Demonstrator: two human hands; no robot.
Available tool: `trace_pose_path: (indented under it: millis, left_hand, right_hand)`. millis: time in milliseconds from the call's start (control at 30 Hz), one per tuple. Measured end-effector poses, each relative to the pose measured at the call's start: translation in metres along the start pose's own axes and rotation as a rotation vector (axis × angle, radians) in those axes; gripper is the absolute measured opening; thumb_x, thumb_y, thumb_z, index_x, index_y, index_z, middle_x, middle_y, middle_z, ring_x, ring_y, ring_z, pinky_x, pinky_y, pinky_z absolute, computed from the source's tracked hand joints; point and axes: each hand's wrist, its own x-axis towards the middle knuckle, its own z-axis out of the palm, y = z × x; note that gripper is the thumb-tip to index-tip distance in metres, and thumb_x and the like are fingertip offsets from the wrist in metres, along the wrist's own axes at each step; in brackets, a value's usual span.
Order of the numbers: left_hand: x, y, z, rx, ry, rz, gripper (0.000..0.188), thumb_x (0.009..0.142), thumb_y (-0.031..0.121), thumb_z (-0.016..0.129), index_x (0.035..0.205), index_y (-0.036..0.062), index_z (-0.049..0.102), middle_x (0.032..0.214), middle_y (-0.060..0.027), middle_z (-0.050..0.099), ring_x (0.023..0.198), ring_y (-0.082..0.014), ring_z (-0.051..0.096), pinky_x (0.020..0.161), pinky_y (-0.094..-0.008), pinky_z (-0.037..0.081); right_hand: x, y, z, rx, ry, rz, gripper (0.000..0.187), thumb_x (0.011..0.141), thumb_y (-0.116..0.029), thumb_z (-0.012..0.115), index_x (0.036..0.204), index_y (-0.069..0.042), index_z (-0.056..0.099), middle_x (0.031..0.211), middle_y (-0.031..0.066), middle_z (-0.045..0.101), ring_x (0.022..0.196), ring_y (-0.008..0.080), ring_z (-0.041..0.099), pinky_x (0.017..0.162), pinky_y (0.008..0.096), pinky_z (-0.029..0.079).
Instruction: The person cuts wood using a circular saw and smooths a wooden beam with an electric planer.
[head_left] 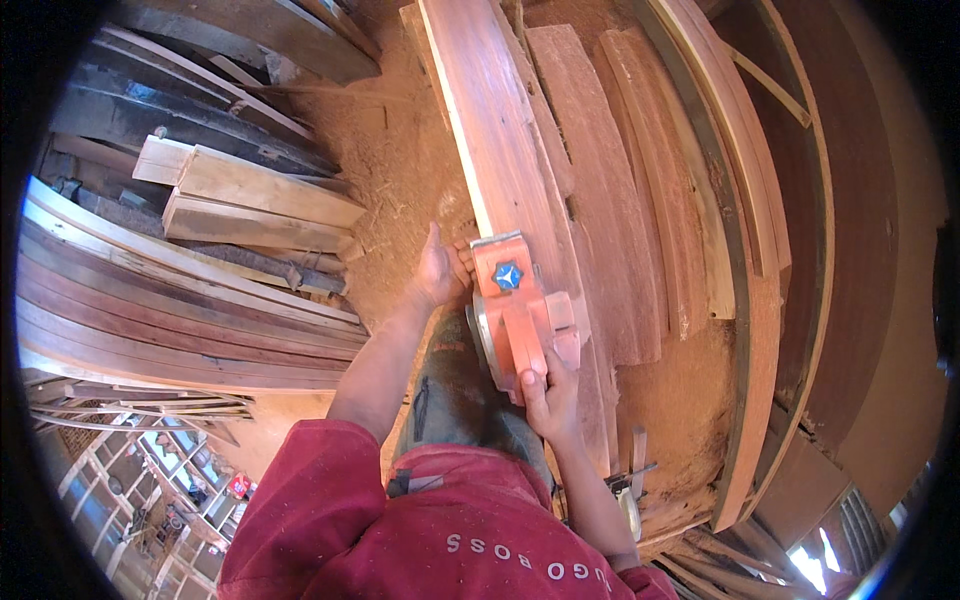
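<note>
An orange electric hand planer with a blue star-shaped knob sits on a long reddish-brown board. My right hand is closed around the rear of its handle, thumb on top. Beside the planer's front end, on the left, is my left hand. Its thumb points up and away, and its fingers reach toward the board's pale left edge; whether they touch the board or the planer I cannot tell. The underside of the planer is hidden.
Rough sawdust-covered planks lie right of the board. Long boards stand farther right. Stacked planks and short pale timber pieces fill the left side. Sawdust covers the ground. A clamp-like metal tool is near my right forearm.
</note>
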Motion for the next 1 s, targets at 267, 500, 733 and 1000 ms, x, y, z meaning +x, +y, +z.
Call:
trace_pose_path:
  millis: [267, 500, 733, 1000]
  left_hand:
    - [-0.016, 0.009, 0.031, 0.055, 0.059, -0.080, 0.098, 0.090, 0.081, 0.022, 0.143, 0.0025, 0.046, 0.135, -0.0189, 0.059, 0.127, -0.0325, 0.055, 0.112, -0.0473, 0.037]
    - [-0.013, 0.021, 0.032, 0.082, 0.083, 0.003, 0.088, 0.094, 0.076, 0.022, 0.139, 0.0053, 0.050, 0.131, -0.0143, 0.062, 0.117, -0.0290, 0.060, 0.103, -0.0484, 0.044]
    - [-0.006, 0.033, -0.002, -0.067, -0.145, -0.178, 0.076, 0.097, 0.071, 0.027, 0.129, 0.0080, 0.055, 0.116, -0.0131, 0.069, 0.104, -0.0280, 0.066, 0.093, -0.0457, 0.048]
    - [-0.008, 0.042, 0.001, 0.025, 0.091, -0.307, 0.088, 0.091, 0.079, 0.028, 0.126, 0.0023, 0.054, 0.112, -0.0188, 0.068, 0.102, -0.0311, 0.066, 0.096, -0.0457, 0.046]
  right_hand:
    - [0.096, -0.033, 0.023, 0.032, 0.040, -0.049, 0.039, 0.095, -0.033, 0.060, 0.108, 0.004, 0.063, 0.081, 0.0175, 0.067, 0.074, 0.0279, 0.068, 0.068, 0.0385, 0.051]
    - [0.185, -0.079, 0.041, 0.019, 0.008, -0.015, 0.040, 0.095, -0.032, 0.059, 0.112, 0.004, 0.063, 0.095, 0.0232, 0.067, 0.092, 0.0354, 0.067, 0.080, 0.0415, 0.051]
    - [0.280, -0.125, 0.061, 0.024, 0.060, -0.086, 0.042, 0.096, -0.033, 0.056, 0.115, 0.005, 0.062, 0.099, 0.0247, 0.067, 0.097, 0.0398, 0.066, 0.083, 0.0441, 0.050]
    - [0.400, -0.165, 0.085, -0.065, 0.082, -0.154, 0.053, 0.097, -0.042, 0.055, 0.118, 0.006, 0.063, 0.095, 0.0292, 0.068, 0.091, 0.0414, 0.067, 0.079, 0.0456, 0.050]
